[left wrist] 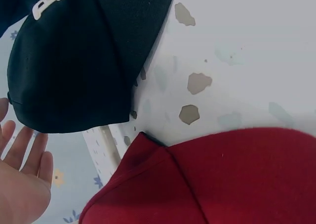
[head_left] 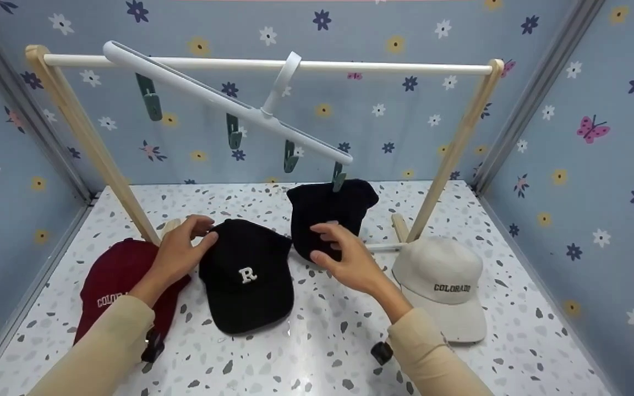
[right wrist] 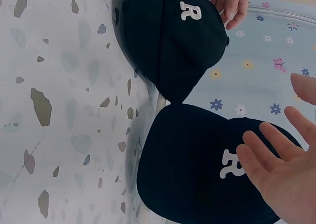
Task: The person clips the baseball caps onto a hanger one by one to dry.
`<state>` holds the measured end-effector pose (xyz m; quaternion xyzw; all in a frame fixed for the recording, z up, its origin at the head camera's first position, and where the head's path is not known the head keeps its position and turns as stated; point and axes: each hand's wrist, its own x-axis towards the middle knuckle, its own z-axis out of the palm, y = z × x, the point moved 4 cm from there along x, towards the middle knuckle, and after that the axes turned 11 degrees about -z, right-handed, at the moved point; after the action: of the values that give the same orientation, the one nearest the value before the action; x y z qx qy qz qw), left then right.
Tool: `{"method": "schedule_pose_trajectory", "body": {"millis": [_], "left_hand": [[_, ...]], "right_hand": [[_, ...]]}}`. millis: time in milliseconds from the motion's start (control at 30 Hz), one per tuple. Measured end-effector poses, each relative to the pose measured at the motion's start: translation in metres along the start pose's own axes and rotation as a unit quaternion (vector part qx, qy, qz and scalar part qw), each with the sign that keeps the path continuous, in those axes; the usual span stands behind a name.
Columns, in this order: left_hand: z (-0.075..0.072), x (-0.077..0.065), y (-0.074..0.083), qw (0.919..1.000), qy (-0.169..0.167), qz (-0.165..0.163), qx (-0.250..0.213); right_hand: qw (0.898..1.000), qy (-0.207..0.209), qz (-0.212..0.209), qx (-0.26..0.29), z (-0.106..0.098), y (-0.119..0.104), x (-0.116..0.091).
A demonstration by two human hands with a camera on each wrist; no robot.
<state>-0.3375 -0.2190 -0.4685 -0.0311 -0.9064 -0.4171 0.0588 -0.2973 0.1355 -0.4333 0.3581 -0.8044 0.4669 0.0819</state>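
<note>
A black cap (head_left: 251, 297) with a white R lies on the speckled surface, brim toward me. My left hand (head_left: 182, 247) is at the left of its crown, fingers loosely bent; the left wrist view shows the fingertips (left wrist: 44, 162) right by the crown's edge. Another black cap (head_left: 325, 198) with a white R is further back, where the hanger's rightmost green clip (head_left: 339, 179) overlaps its upper edge. In front of this cap is my right hand (head_left: 350, 261), its fingers spread and relaxed, partly covering the letter.
A white hanger (head_left: 251, 114) with several green clips hangs tilted, right end lower, from the rail (head_left: 383, 67) of a wooden rack. A dark red cap (head_left: 124, 269) lies at the left, a cream cap (head_left: 443, 269) at the right. Patterned walls (head_left: 586, 181) enclose the surface.
</note>
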Motion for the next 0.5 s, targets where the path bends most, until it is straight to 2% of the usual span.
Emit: {"method": "schedule_pose_trajectory", "body": {"millis": [133, 500], "left_hand": [[0.0037, 0.0008, -0.0038, 0.9995, -0.016, -0.014, -0.024], [0.0077, 0.0023, -0.0083, 0.9969, -0.030, -0.050, -0.053]], "right_hand": [[1.000, -0.004, 0.010, -0.004, 0.0032, 0.0012, -0.0004], [1.000, -0.005, 0.014, -0.014, 0.0044, 0.0045, -0.0012]]}}
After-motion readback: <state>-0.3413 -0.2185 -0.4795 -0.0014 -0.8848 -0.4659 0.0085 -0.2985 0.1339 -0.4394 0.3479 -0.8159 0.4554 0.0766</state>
